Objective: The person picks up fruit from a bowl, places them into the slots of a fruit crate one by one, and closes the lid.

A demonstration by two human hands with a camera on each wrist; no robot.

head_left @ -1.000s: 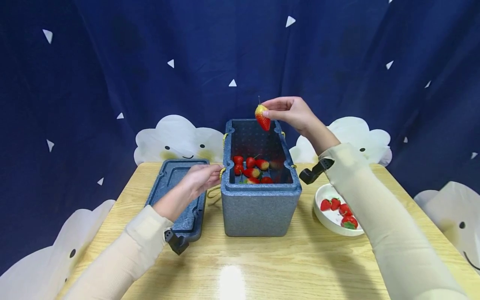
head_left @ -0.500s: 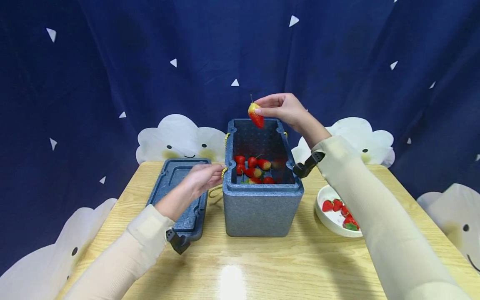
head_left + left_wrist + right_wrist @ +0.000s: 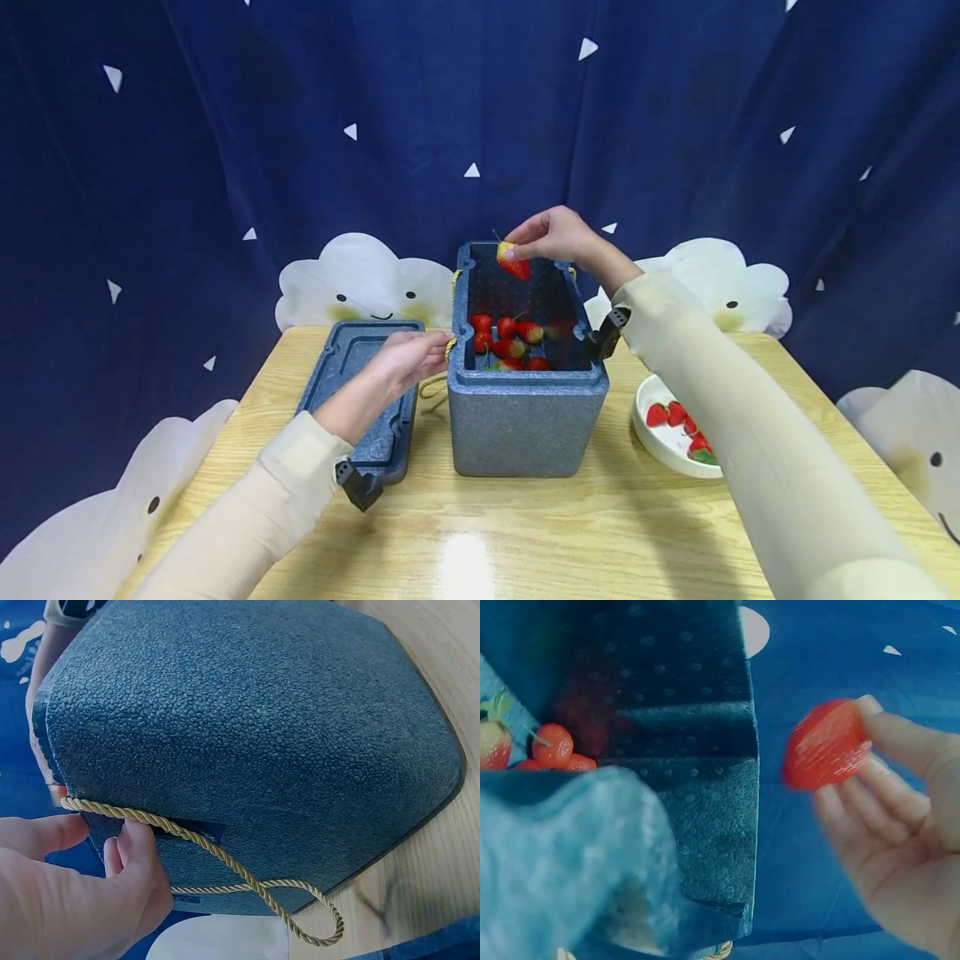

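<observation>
My right hand [image 3: 562, 237] pinches a strawberry [image 3: 514, 265], yellow at the stem end and red at the tip, over the far part of a blue-grey foam box [image 3: 525, 433]. In the right wrist view the strawberry [image 3: 826, 746] looks blurred between thumb and fingertips. Several strawberries [image 3: 507, 348] lie inside the box toward its near end. My left hand [image 3: 408, 358] touches the box's left wall by a twisted gold rope [image 3: 187, 836]. From the left wrist, its thumb and loosely bent fingers show against the wall beside the rope.
The box's lid [image 3: 360, 350] lies on the wooden table [image 3: 405, 542], left of the box and partly under my left forearm. To the right stands a white bowl [image 3: 651, 446] with several strawberries, partly hidden by my right sleeve. A dark blue curtain [image 3: 375, 67] hangs behind.
My right hand with the strawberry moved left, then dropped lower toward the box opening. The left hand stays at the box's side. The whole view shifts slightly.
</observation>
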